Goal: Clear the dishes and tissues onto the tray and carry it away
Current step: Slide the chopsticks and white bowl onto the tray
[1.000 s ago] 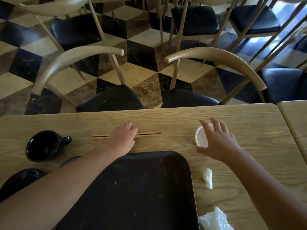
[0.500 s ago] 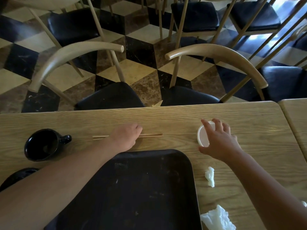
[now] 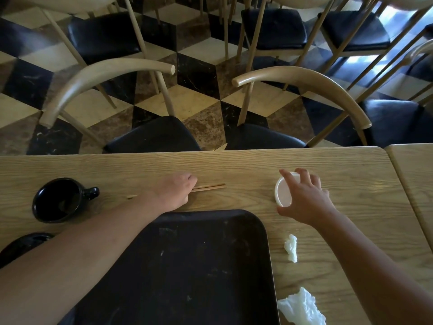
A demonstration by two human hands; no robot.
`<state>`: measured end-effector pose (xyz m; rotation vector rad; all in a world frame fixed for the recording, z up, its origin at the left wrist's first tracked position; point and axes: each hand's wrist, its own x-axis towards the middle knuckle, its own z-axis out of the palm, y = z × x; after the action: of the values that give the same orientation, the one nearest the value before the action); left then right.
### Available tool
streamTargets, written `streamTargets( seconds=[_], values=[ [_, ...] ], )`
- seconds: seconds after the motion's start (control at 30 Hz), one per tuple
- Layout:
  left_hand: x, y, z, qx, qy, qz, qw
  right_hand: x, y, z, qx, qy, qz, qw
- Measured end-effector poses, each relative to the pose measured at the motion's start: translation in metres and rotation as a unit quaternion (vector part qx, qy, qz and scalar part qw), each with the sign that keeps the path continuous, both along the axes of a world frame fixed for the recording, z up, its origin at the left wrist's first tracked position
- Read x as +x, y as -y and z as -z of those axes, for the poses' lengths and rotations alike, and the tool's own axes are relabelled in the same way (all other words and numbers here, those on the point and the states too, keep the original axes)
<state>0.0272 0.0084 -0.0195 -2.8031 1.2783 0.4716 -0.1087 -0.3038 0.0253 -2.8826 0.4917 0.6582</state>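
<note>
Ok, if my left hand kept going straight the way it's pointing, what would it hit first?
Likely nothing: the left hand, gripping the chopsticks, points across bare table toward the far edge, near the gap between two chair seats.

Checkered marble floor point(image 3: 201, 73), wooden chairs point(image 3: 302, 78) with black cushions, oak table point(image 3: 234, 165), daylight glare upper right

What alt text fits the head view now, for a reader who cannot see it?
The left hand grips the chopsticks and the right hand curls round a white cup on the table. A black tray lies between the arms, two tissues right of it, a black mug left.
</note>
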Motion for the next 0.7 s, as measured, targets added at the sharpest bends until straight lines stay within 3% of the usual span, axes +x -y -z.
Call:
streamTargets(
  seconds=[0.33,0.7],
  values=[
    [-0.026,-0.008,-0.035,0.003,0.031,-0.014,0.999,-0.020,-0.008,-0.027,-0.004,0.038,-0.013,0.999],
    [-0.118,-0.039,-0.096,0.012,0.082,-0.037,0.996,-0.084,-0.052,-0.074,0.060,0.068,-0.047,0.995]
  ],
)
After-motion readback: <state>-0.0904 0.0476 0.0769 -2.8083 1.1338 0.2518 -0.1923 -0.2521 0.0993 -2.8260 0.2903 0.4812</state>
